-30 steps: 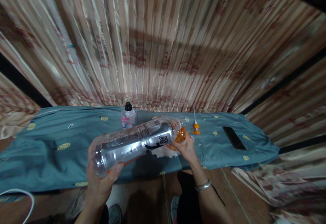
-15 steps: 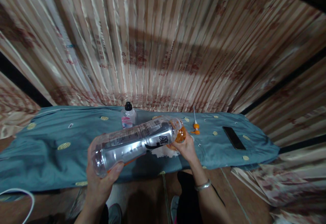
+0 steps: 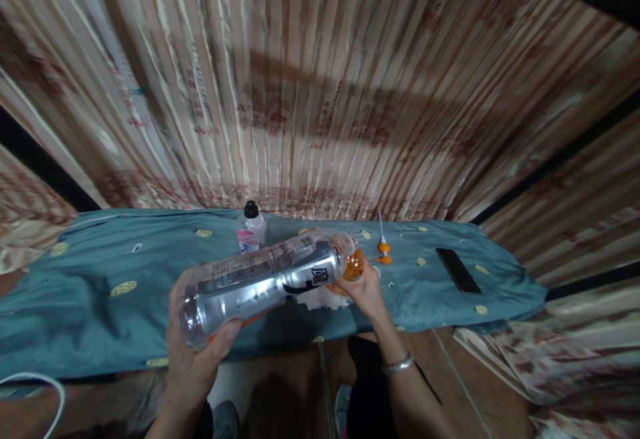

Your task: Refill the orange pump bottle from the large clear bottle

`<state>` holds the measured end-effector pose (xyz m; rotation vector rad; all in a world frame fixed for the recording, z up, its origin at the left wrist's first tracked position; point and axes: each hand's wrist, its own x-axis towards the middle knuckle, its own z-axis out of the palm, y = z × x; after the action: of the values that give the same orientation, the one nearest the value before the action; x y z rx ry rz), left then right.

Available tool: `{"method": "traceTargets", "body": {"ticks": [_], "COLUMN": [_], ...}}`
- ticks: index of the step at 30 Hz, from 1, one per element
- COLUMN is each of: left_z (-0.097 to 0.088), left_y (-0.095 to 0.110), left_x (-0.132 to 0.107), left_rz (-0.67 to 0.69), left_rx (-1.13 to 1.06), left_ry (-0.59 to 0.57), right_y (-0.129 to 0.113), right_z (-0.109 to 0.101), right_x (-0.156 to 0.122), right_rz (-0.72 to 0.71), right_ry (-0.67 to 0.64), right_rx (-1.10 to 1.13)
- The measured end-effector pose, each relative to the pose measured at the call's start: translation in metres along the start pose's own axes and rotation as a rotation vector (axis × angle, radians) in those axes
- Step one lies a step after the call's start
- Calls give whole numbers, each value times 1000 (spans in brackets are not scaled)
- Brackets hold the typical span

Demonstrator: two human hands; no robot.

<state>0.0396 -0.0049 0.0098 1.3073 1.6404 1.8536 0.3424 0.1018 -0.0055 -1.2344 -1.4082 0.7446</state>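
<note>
My left hand (image 3: 197,359) is wrapped round the base of a large clear plastic bottle (image 3: 260,286) with a silvery label and black lettering. This bottle lies tilted, its neck end toward the right. My right hand (image 3: 369,290) grips a smaller orange see-through bottle (image 3: 355,264), held against the neck of the large bottle. Where the two mouths meet is hard to make out, and I cannot tell whether liquid is flowing. Below the bottles, a ragged white patch (image 3: 320,300) shows on the teal cloth (image 3: 125,319). An orange pump top (image 3: 384,250) with a pale tube lies right of the bottles.
Behind the large bottle stands a clear bottle (image 3: 251,229) with a black cap and pink label. A black phone (image 3: 459,270) lies on the cloth at right. Pleated curtains (image 3: 310,92) hang along the back and sides. A white cable (image 3: 55,386) loops at lower left.
Almost nothing differs. The large bottle and my left hand have shifted very slightly left in view, while my right hand keeps its hold on the orange bottle.
</note>
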Motion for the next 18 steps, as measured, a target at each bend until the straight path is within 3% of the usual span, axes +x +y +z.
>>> {"method": "traceTargets", "body": {"ticks": [4,11,18], "left_z": [2,-1,-2], "left_y": [7,2,-1], "left_x": [2,2,2], "left_rz": [-106,-9,-65], "left_rx": [-85,2,-49], "left_ry": [27,18,42], "right_y": [1,8,4], "right_z": [1,3,4], "right_x": [0,-2,-1], "right_rz": [-8,-1,-25], "right_ry": [-19,-9,-23], "right_rx": [3,9,42]}}
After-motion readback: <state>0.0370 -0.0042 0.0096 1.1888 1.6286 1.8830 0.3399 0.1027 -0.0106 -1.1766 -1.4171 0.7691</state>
